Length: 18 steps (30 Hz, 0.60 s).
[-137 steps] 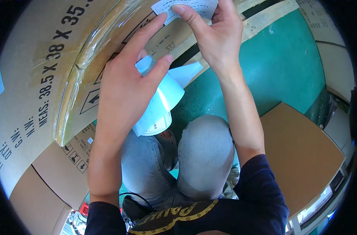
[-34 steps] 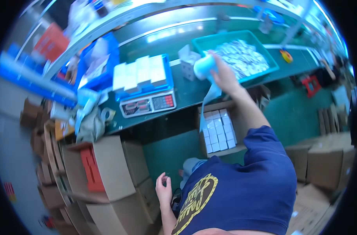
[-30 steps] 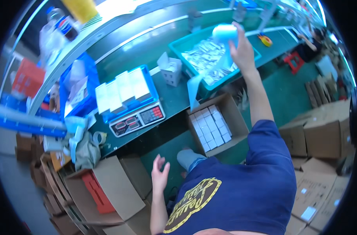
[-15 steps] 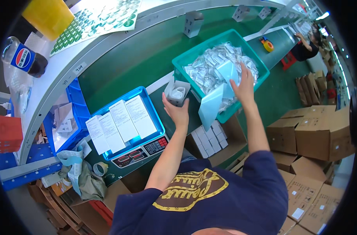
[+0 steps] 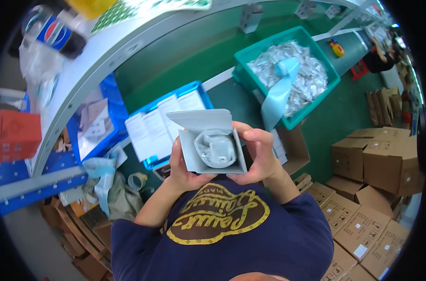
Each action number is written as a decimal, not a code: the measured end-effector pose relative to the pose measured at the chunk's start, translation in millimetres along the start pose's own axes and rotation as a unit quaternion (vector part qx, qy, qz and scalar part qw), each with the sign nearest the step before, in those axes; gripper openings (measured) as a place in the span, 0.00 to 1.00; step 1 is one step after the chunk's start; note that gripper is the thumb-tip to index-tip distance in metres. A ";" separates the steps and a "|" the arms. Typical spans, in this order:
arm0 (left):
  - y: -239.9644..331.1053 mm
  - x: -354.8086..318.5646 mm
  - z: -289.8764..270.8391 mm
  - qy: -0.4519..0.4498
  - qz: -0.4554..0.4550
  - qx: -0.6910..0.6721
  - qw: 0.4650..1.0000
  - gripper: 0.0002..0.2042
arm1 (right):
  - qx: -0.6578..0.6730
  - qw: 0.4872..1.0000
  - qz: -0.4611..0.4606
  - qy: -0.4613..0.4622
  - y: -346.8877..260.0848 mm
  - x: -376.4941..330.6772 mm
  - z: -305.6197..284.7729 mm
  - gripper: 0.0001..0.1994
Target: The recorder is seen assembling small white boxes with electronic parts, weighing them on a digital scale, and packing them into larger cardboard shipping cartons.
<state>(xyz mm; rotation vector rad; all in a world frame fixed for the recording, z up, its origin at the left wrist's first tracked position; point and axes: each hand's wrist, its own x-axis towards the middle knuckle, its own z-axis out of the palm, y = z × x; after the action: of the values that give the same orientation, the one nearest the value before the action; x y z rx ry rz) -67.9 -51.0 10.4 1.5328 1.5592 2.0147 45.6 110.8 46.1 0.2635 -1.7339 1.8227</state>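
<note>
A small grey carton (image 5: pixel 212 146) is gripped from both sides in front of the chest: the fingers (image 5: pixel 258 138) of the right hand (image 5: pixel 259 157) are curled closed over its right edge, and the left hand (image 5: pixel 187 167) is wrapped under and against its left side, the thumb laid along the lower left corner. The carton's top flap (image 5: pixel 200 119) is folded back and stands open, and inside a rounded white item sealed in a clear bag (image 5: pixel 216 147) is seen nested in the opening. Just behind the carton, on the green bench (image 5: pixel 194 51), a blue tray (image 5: pixel 154 122) filled with white printed sheets is set, and a second blue bin (image 5: pixel 97 129) is placed to its left. Up and to the right, a teal bin (image 5: pixel 287 72) is heaped with silvery packets, and a pale blue plastic strip (image 5: pixel 278 91) is draped over its front rim. Below that bin, an open cardboard box (image 5: pixel 292 150) holding white cartons is partly hidden by the right hand. Stacked brown shipping boxes (image 5: pixel 381 159) are seen on the floor at the right, well apart from the hands.
</note>
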 end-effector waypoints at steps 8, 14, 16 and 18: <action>49.7 -80.1 -40.5 0.040 -0.090 0.066 0.993 0.62 | -0.148 0.958 0.223 0.100 13.2 38.3 -66.0 0.15; 34.1 -45.2 -16.0 -0.054 -0.090 0.133 0.986 0.64 | -0.624 0.682 0.370 -0.093 207.5 56.8 -301.9 0.22; 29.4 -48.0 -10.8 -0.025 -0.152 0.140 0.978 0.64 | -0.657 0.636 0.364 -0.176 252.0 39.7 -313.6 0.23; 14.7 -37.2 -0.1 -0.007 -0.184 0.147 0.972 0.63 | -0.650 0.638 0.353 -0.215 271.7 40.2 -325.4 0.23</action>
<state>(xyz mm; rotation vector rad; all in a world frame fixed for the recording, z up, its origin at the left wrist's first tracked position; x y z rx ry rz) -44.7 -81.8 -0.5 1.2194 2.0328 1.6235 -50.5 443.8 -201.3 -0.7375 -3.2960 0.3370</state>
